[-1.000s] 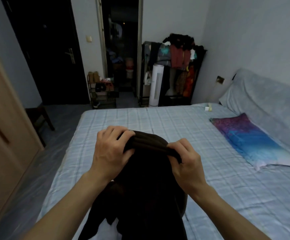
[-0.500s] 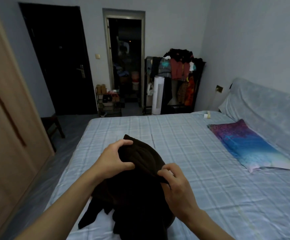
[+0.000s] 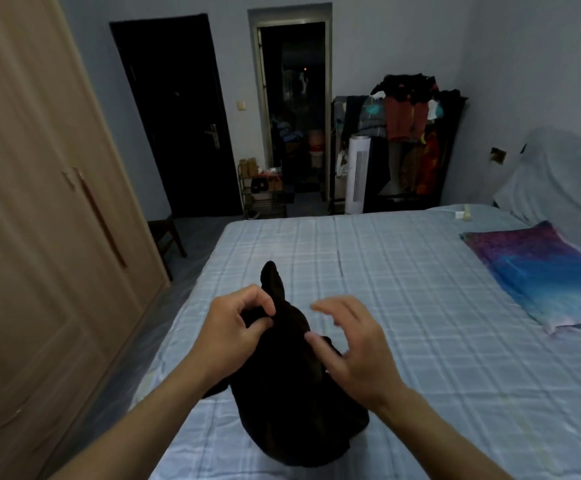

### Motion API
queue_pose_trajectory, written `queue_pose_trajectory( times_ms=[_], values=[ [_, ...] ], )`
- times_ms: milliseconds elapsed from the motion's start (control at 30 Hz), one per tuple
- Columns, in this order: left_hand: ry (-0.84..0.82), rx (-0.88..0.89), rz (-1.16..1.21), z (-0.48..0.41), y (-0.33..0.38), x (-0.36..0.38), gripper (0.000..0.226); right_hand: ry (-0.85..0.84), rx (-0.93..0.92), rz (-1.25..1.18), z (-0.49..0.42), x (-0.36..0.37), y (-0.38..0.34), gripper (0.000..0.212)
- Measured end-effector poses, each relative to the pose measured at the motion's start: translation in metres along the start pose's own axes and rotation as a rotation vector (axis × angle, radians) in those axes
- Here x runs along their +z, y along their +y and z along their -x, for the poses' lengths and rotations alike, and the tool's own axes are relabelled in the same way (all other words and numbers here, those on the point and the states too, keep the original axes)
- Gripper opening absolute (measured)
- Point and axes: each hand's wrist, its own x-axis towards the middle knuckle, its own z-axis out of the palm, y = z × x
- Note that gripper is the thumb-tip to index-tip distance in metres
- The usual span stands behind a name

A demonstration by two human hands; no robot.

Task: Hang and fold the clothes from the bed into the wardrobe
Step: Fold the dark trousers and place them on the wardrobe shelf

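A dark, near-black garment lies bunched on the blue checked bed, one end poking up toward the far side. My left hand pinches a fold of it near its upper part, between thumb and fingers. My right hand hovers just right of the cloth with its fingers spread and loosely bent, holding nothing; its thumb lies at the fabric's edge. The wooden wardrobe stands shut along the left wall.
A purple-blue pillow lies at the bed's right side. Beyond the bed stand a loaded clothes rack, a white tower fan, a shoe rack and a dark stool. A narrow floor strip separates bed and wardrobe.
The garment has come down from being held up in both hands onto the bed. My right hand has let go and opened. The view has tilted up and left.
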Motion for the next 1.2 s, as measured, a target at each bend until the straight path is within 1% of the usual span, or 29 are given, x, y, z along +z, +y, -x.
queue_pose_trajectory(
  times_ms=[33,100,133,233,300,333,400,433,500,567,633,667,733,833,900,967,1033,1067,1133,1200],
  values=[
    [0.016,0.018,-0.01,0.004,0.005,-0.004,0.042,-0.064,-0.022,0.064,-0.011,-0.005,-0.003,0.056],
    [0.029,0.065,-0.032,0.013,0.012,-0.012,0.043,-0.299,-0.081,0.226,-0.029,-0.009,-0.01,0.089],
    [0.016,0.095,-0.045,0.018,0.014,-0.017,0.043,-0.391,-0.124,0.294,-0.036,-0.008,-0.015,0.099],
    [-0.062,0.198,-0.125,0.036,0.017,-0.031,0.041,-0.52,-0.276,0.402,-0.053,-0.002,-0.034,0.117],
    [-0.101,0.251,-0.179,0.05,0.017,-0.039,0.038,-0.633,-0.385,0.466,-0.061,0.008,-0.046,0.115],
    [-0.111,0.277,-0.192,0.057,0.015,-0.043,0.037,-0.689,-0.44,0.495,-0.064,0.013,-0.052,0.108],
    [-0.109,0.314,-0.205,0.073,0.01,-0.05,0.036,-0.787,-0.507,0.52,-0.066,0.024,-0.062,0.085],
    [-0.099,0.317,-0.207,0.081,0.008,-0.054,0.036,-0.81,-0.516,0.531,-0.065,0.028,-0.067,0.073],
    [-0.064,0.298,-0.217,0.096,0.002,-0.06,0.035,-0.791,-0.496,0.574,-0.058,0.036,-0.076,0.054],
    [-0.037,0.268,-0.224,0.109,-0.003,-0.064,0.036,-0.729,-0.439,0.603,-0.047,0.042,-0.084,0.037],
    [-0.008,0.245,-0.226,0.119,-0.008,-0.066,0.037,-0.649,-0.329,0.543,-0.034,0.047,-0.093,0.023],
    [0.013,0.223,-0.212,0.123,-0.011,-0.066,0.037,-0.605,-0.271,0.499,-0.028,0.049,-0.098,0.02],
    [0.045,0.164,-0.16,0.13,-0.015,-0.068,0.033,-0.506,-0.196,0.427,-0.015,0.051,-0.106,0.016],
    [0.026,0.121,-0.09,0.137,-0.02,-0.071,0.034,-0.347,-0.1,0.365,0.0,0.052,-0.116,0.016],
    [0.012,0.162,-0.168,0.139,-0.02,-0.071,0.034,-0.253,-0.022,0.341,0.004,0.049,-0.122,0.02],
    [-0.013,0.182,-0.262,0.142,-0.022,-0.069,0.04,-0.164,0.051,0.326,0.002,0.042,-0.126,0.022],
    [-0.072,0.128,-0.343,0.147,-0.023,-0.065,0.046,-0.079,0.094,0.34,-0.001,0.033,-0.129,0.02],
    [-0.103,0.082,-0.381,0.151,-0.023,-0.062,0.046,-0.047,0.109,0.346,-0.003,0.028,-0.13,0.019],
    [-0.114,0.018,-0.434,0.156,-0.02,-0.057,0.038,-0.018,0.117,0.352,-0.006,0.02,-0.134,0.02],
    [-0.097,-0.003,-0.476,0.157,-0.019,-0.058,0.03,-0.02,0.107,0.369,-0.005,0.015,-0.138,0.022]
  ],
)
